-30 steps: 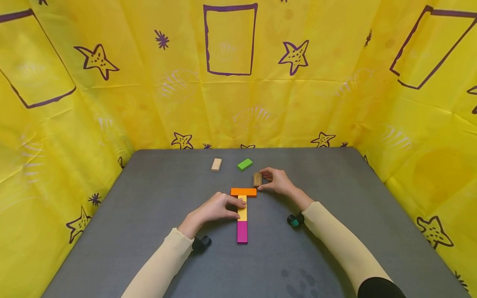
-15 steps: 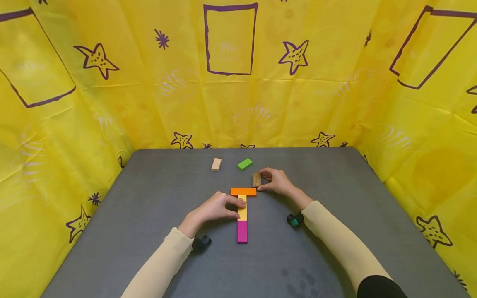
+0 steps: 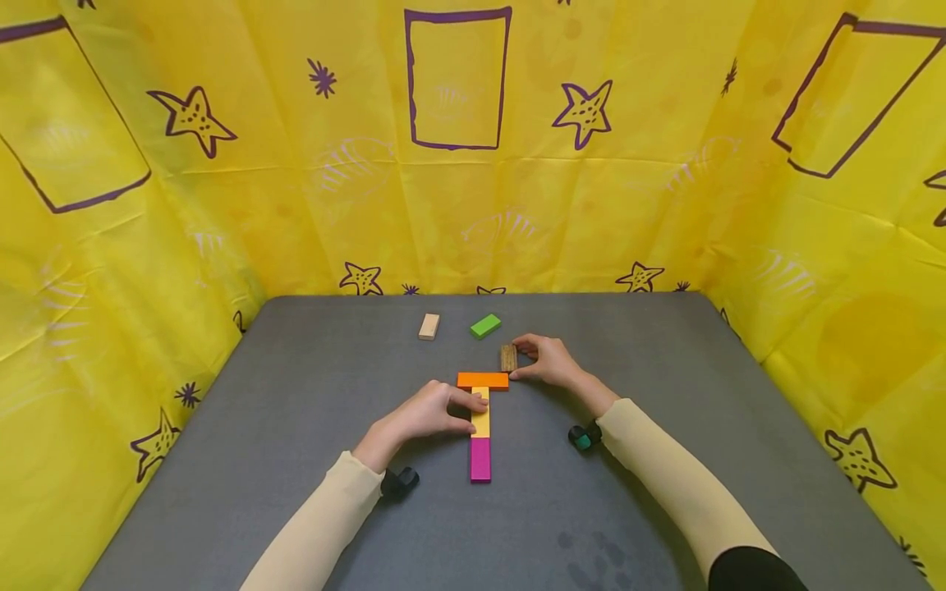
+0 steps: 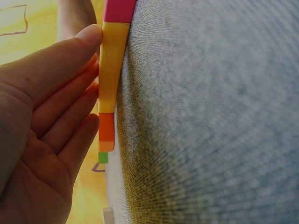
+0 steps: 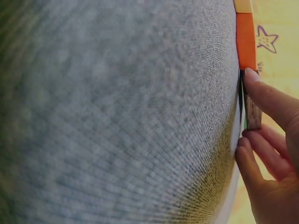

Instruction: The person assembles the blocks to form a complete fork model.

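In the head view an orange block [image 3: 483, 381] lies crosswise at the far end of a yellow block [image 3: 480, 423], and a magenta block [image 3: 480, 460] continues the line nearer. My left hand [image 3: 431, 409] rests its thumb and fingertips on the yellow block; the left wrist view shows these fingers [image 4: 70, 100] fairly straight against its upper face. Just beyond the orange block's right end, my right hand [image 3: 550, 359] pinches a dark brown wood-grained block [image 3: 508, 358] by its ends. In the right wrist view, the brown block [image 5: 253, 112] appears slightly above the table, its near end close to the orange block [image 5: 246, 42].
A pale wooden block [image 3: 429, 327] and a green block [image 3: 485, 326] lie farther back on the grey table [image 3: 332, 345]. Yellow printed cloth [image 3: 458, 213] walls in the back and both sides.
My right hand has shifted the brown block slightly left and nearer. The left hand and the other blocks stay in place.
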Demonstrator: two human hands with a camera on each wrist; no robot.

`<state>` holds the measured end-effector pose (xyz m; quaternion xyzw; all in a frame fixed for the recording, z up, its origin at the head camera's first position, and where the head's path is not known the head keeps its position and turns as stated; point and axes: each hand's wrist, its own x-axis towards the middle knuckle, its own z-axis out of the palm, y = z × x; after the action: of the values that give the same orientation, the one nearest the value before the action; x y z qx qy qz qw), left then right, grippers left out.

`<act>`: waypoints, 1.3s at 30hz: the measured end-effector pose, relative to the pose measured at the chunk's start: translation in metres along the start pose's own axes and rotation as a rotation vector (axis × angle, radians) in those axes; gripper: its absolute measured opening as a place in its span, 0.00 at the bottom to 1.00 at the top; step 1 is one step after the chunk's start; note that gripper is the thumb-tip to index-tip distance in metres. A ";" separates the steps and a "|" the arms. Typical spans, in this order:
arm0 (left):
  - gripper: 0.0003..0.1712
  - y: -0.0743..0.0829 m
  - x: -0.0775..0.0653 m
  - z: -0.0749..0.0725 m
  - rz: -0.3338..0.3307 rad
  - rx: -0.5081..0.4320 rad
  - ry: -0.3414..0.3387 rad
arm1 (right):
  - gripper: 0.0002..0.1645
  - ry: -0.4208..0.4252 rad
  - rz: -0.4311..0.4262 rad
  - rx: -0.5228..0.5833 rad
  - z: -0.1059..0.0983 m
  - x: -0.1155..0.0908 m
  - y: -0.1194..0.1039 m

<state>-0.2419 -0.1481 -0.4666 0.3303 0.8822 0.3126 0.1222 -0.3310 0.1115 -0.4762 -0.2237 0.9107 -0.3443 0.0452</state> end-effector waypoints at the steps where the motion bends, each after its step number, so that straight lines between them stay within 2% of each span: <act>1: 0.23 0.000 0.000 0.000 -0.001 0.000 0.001 | 0.39 0.000 -0.001 -0.001 0.000 0.000 0.000; 23: 0.23 0.000 -0.001 0.002 -0.001 -0.001 0.001 | 0.39 -0.007 -0.054 -0.075 0.003 -0.002 0.003; 30: 0.23 0.000 -0.001 0.002 0.012 -0.006 0.007 | 0.39 0.000 -0.053 -0.104 0.002 0.001 0.004; 35: 0.23 0.000 -0.001 0.002 -0.003 -0.021 0.007 | 0.39 0.009 -0.058 -0.115 0.002 0.001 0.003; 39: 0.24 0.000 0.000 0.001 0.010 -0.003 0.013 | 0.39 0.014 -0.053 -0.112 0.000 0.001 0.002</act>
<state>-0.2410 -0.1474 -0.4676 0.3326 0.8809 0.3166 0.1151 -0.3325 0.1119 -0.4774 -0.2476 0.9225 -0.2955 0.0169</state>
